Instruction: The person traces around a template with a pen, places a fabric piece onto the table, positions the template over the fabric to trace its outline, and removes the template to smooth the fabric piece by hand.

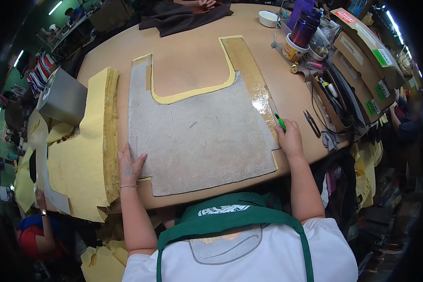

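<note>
A large grey pattern template (199, 136) with a U-shaped cutout lies flat on the table before me. Brown tape (244, 55) covers its upper right arm, and yellow material (192, 96) shows along the cutout's edge. Pressed on the template's lower left edge, my left hand (130, 164) has its thumb spread from the fingers and holds nothing. My right hand (291, 138) is closed round a green pen (280, 122) at the template's right edge. The pen points up and away from me; whether its tip touches the surface is too small to tell.
Left stands a thick stack of yellow sheets (91, 141) with a grey metal block (65, 96) on it. Small scissors (311, 124), a tool box (331, 101), cups (294, 48) and cardboard boxes (357, 61) sit right. Dark cloth (178, 19) lies at the far edge. Other people are nearby.
</note>
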Demonstrator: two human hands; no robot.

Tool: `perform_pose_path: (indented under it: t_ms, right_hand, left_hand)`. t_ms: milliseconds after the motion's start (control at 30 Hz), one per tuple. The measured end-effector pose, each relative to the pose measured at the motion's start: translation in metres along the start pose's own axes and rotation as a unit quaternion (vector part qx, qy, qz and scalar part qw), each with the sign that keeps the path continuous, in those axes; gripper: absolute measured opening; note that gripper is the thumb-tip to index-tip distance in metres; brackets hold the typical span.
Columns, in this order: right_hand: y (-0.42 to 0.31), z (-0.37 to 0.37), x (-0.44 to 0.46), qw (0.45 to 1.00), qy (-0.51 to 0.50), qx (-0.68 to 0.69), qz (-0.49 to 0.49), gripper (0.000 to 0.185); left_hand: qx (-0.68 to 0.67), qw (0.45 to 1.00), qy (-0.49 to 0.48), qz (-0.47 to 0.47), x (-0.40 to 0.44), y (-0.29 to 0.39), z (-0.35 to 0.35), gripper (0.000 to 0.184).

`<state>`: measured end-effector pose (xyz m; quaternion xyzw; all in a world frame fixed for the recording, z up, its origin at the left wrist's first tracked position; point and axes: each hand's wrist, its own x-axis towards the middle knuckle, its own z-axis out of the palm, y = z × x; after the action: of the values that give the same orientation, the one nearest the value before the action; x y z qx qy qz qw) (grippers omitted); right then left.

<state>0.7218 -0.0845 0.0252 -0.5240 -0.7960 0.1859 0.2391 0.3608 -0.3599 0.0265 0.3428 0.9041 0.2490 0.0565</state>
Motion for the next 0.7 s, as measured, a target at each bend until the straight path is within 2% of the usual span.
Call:
perform_pose_path:
  t_ms: [133, 433, 700]
  right_hand:
    - [0.001, 0.001, 0.0, 1.0, -0.002, -0.006, 0.004, 0.025]
    - [0.0, 0.002, -0.001, 1.0, 0.003, -0.029, -0.005, 0.027]
    - [0.002, 0.003, -0.002, 1.0, 0.007, -0.028, -0.008, 0.029]
  left_hand:
    - [0.033, 0.999, -0.024, -0.034, 0.004, 0.004, -0.004, 0.075]
    - [-0.036, 0.999, -0.002, 0.002, 0.004, -0.006, 0.0, 0.071]
    - [0.083, 0.996, 0.017, -0.034, -0.007, 0.014, 0.003, 0.063]
